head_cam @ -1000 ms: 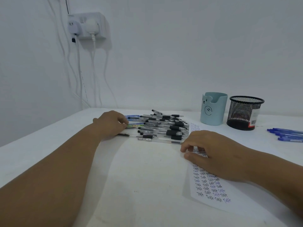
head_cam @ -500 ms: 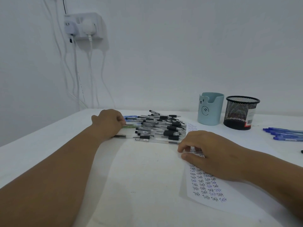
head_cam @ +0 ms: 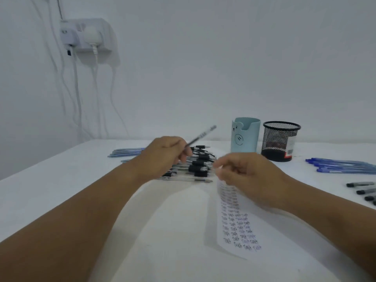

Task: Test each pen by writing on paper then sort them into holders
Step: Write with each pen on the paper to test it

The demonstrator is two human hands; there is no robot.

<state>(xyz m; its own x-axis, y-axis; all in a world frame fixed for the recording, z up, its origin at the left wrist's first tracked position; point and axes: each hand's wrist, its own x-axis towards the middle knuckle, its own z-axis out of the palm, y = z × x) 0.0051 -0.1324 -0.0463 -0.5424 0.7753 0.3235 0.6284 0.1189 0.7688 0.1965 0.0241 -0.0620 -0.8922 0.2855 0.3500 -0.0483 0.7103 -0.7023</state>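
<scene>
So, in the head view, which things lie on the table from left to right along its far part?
Light blue pens → pile of black-grip pens → teal cup → black mesh holder → dark blue pens.

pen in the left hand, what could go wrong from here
The left hand holds the pen right over the pen pile; a slip could lose it among untested ones. The right hand is blurred above the paper, which may shift.

White table (head_cam: 61,190) carries pen pile (head_cam: 200,165), paper (head_cam: 238,231), 2 holders (head_cam: 245,135).
</scene>
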